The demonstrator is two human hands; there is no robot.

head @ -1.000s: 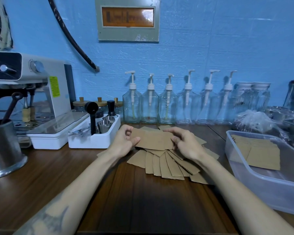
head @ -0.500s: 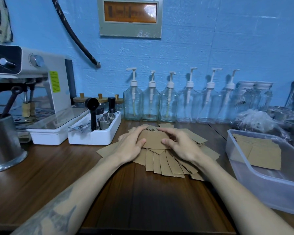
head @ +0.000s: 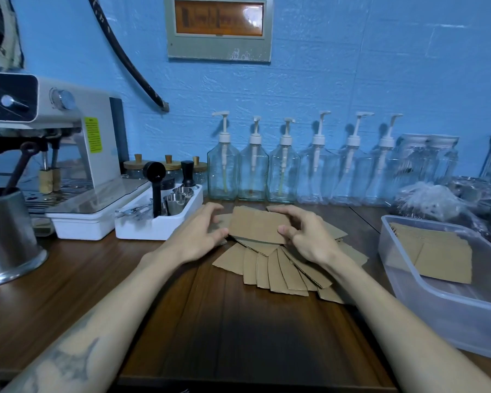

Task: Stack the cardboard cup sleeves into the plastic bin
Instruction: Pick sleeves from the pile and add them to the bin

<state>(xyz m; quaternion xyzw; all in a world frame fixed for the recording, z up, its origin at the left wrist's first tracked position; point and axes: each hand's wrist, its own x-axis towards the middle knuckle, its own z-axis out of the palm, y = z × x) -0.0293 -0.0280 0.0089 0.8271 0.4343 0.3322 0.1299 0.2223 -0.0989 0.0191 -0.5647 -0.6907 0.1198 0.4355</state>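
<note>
Looking at this, I'd say the job is maybe a third done, hard to call exactly. The plastic bin [head: 403,282] sits on the right side of the wooden counter [head: 238,336] and already has a few flat cardboard sleeves [head: 434,253] lying in it, overlapping each other. How many are in there, I can't count.

The bigger share is out on the counter: a fanned pile of sleeves [head: 278,270] spread in front of the person, well apart from the bin. Both hands are on a small bunch of sleeves [head: 257,225] on top of that pile. The left hand [head: 201,234] has its thumb and fingers curled around the bunch's left edge, and the right hand [head: 304,234] pinches the right edge the same way. Whether the bunch is lifted or just resting on the fan, I can't tell.

So what's left, as I read it: carry this bunch over to the bin, then gather and move the rest.
</note>
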